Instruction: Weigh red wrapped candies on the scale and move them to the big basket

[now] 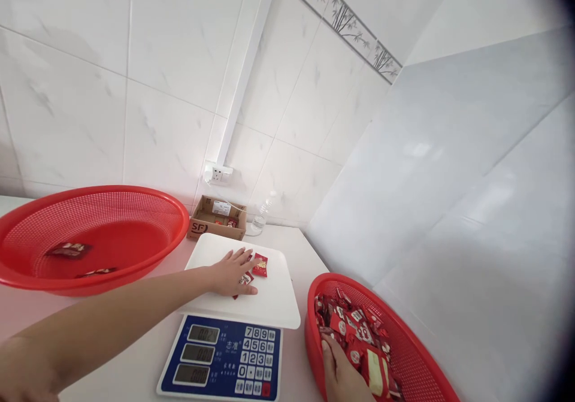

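Note:
My left hand (232, 272) lies over the white tray of a scale (206, 306), its fingers spread and palm down on small red snack packets. One red packet (260, 265) shows beside the fingertips. Another packet (245, 278) is partly covered by the hand. My right hand (344, 375) reaches into the right-hand red basket (330, 279), among many red snack packets (359, 324). Its thumb and fingers are drawn close together; what they hold, if anything, is hidden.
To the left stands a large red basket (121, 192) with a few dark red packets (70, 250) inside. Behind the scale are a small cardboard box (216, 229) and a clear plastic bottle (262, 213). The scale's keypad and displays (220, 357) face me. Tiled walls close off the back and right.

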`<state>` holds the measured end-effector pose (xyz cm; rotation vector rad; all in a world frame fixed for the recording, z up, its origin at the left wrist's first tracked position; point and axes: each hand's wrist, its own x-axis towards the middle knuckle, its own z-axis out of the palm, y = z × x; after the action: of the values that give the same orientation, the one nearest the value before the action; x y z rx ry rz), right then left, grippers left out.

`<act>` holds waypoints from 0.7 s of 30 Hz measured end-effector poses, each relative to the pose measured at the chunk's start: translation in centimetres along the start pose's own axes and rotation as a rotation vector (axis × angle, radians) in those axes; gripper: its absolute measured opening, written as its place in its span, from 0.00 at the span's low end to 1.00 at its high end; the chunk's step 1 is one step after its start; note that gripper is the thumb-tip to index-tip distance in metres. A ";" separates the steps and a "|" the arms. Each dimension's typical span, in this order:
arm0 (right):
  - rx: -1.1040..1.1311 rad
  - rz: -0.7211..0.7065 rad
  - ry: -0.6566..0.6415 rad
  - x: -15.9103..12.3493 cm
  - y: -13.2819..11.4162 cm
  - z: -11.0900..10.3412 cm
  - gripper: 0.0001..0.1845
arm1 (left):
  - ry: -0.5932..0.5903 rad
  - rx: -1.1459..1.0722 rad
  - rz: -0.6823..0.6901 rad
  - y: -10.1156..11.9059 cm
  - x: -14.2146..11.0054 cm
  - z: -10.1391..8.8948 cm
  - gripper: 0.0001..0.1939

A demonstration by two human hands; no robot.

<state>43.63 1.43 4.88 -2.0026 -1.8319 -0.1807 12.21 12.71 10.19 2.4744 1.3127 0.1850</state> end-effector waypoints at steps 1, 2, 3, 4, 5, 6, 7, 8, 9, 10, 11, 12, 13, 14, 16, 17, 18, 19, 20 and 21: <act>0.007 -0.017 -0.030 0.1 0.2 0.1 0.21 | 0.010 0.012 0.006 0.3 0.9 0.2 0.43; 0.015 -0.035 -0.064 0.2 0.5 0.2 0.22 | 0.023 0.026 0.016 0.5 1.6 0.4 0.42; 0.024 -0.048 -0.097 0.3 0.7 0.3 0.22 | 0.037 0.041 0.028 0.8 2.2 0.5 0.41; 0.030 -0.054 -0.125 0.4 0.9 0.5 0.23 | 0.053 0.059 0.039 1.1 2.7 0.6 0.39; 0.037 -0.052 -0.148 0.5 1.0 0.6 0.23 | 0.072 0.078 0.047 1.4 3.1 0.7 0.36; 0.044 -0.045 -0.160 0.5 1.1 0.7 0.24 | 0.094 0.099 0.049 1.7 3.4 0.7 0.33; 0.054 -0.036 -0.168 0.5 1.1 0.8 0.24 | 0.118 0.123 0.045 2.0 3.6 0.7 0.29; 0.064 -0.029 -0.172 0.5 1.1 0.9 0.24 | 0.140 0.149 0.037 2.2 3.7 0.7 0.25; 0.072 -0.025 -0.172 0.5 1.1 0.9 0.24 | 0.161 0.174 0.027 2.4 3.8 0.8 0.22; 0.079 -0.023 -0.173 0.5 1.1 0.8 0.24 | 0.179 0.199 0.016 2.6 3.8 0.8 0.20; 0.085 -0.019 -0.177 0.5 1.1 0.8 0.24 | 0.194 0.221 0.004 2.7 3.8 0.9 0.19; 0.090 -0.014 -0.181 0.5 1.0 0.7 0.24 | 0.208 0.239 -0.008 2.8 3.8 0.9 0.18; 0.095 -0.007 -0.181 0.5 1.0 0.6 0.24 | 0.219 0.252 -0.019 2.9 3.8 1.0 0.18; 0.101 -0.001 -0.173 0.5 0.9 0.5 0.24 | 0.228 0.261 -0.027 3.0 3.7 1.0 0.18; 0.105 0.008 -0.128 0.4 0.7 0.4 0.23 | 0.235 0.268 -0.034 3.1 3.6 1.0 0.19; 0.102 0.009 -0.098 0.3 0.5 0.5 0.22 | 0.235 0.268 -0.035 3.2 3.6 0.9 0.19; 0.095 0.010 -0.072 0.2 0.3 0.5 0.22 | 0.233 0.267 -0.036 3.1 3.5 0.9 0.19; 0.089 0.012 -0.055 0.1 0.1 0.6 0.22 | 0.231 0.266 -0.037 3.1 3.5 0.8 0.18; 0.083 0.014 -0.045 0.0 -0.1 0.6 0.22 | 0.229 0.265 -0.039 3.0 3.5 0.8 0.18; 0.079 0.015 -0.042 0.0 -0.3 0.7 0.23 | 0.227 0.264 -0.039 2.8 3.5 0.8 0.17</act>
<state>43.23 1.66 4.32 -1.9793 -1.8194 -0.0613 16.59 13.95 10.31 2.7081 1.5657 0.3095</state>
